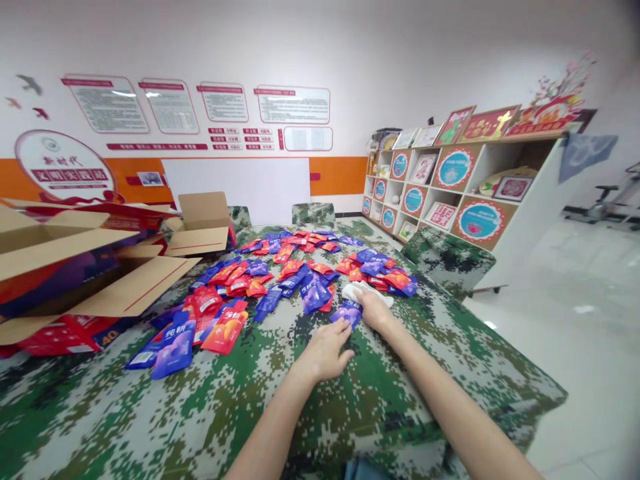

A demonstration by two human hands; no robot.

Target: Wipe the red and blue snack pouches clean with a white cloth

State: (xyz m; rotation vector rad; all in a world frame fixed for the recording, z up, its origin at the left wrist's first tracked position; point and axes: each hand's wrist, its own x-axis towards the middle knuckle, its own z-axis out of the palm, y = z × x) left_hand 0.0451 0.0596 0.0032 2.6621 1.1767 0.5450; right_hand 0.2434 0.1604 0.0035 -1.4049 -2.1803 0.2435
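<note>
Item: one purple pouch [347, 313], on the bench [240, 407] in front of me, just nearer than the piled pouches [315, 293]. My left hand [324, 351]: loose, fingertips on the pouch, thumb apart. My right hand [374, 308]: gripping a white cloth [353, 289] at its far edge. Status, in my judgement: wiping of this one under way; which piled ones are done, I cannot tell. Boxes [197, 240]: left, flaps open.

there's one cloth [352, 290], dozens of pouches [315, 295], three wall birds [31, 85].
</note>
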